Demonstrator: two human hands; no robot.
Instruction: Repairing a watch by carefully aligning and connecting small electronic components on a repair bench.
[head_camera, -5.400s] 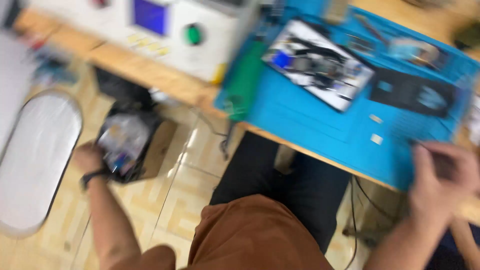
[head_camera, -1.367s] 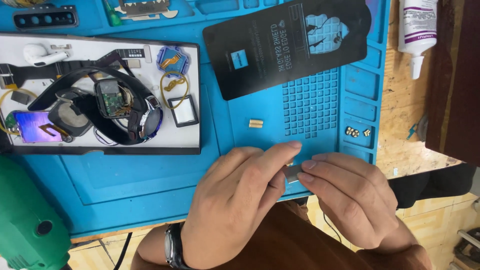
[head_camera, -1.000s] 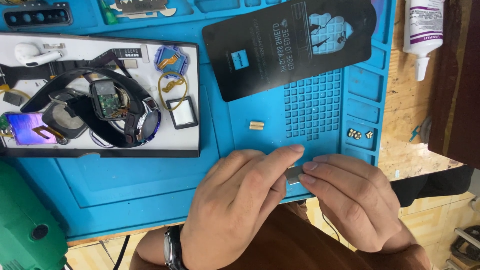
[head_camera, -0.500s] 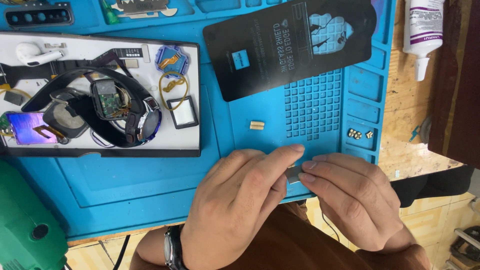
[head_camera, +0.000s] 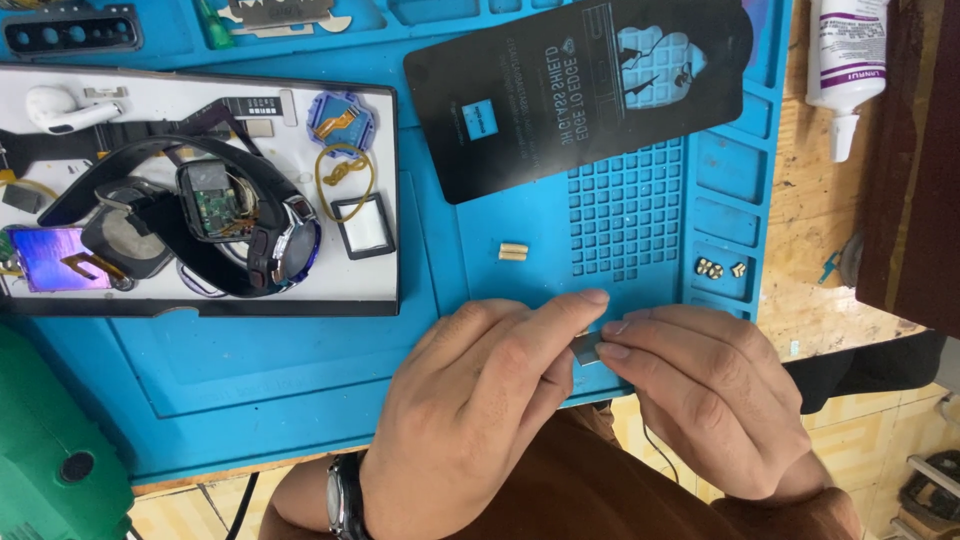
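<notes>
Both hands stay put | my left hand (head_camera: 470, 400) and right hand (head_camera: 700, 395) fingers still pinch one small grey piece (head_camera: 586, 347) | blue mat (head_camera: 300, 370) under them, nothing moved.

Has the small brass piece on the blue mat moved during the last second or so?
No. The small brass piece lies in the same place, just left of the mat's grid of square cells and below the black card.
</notes>
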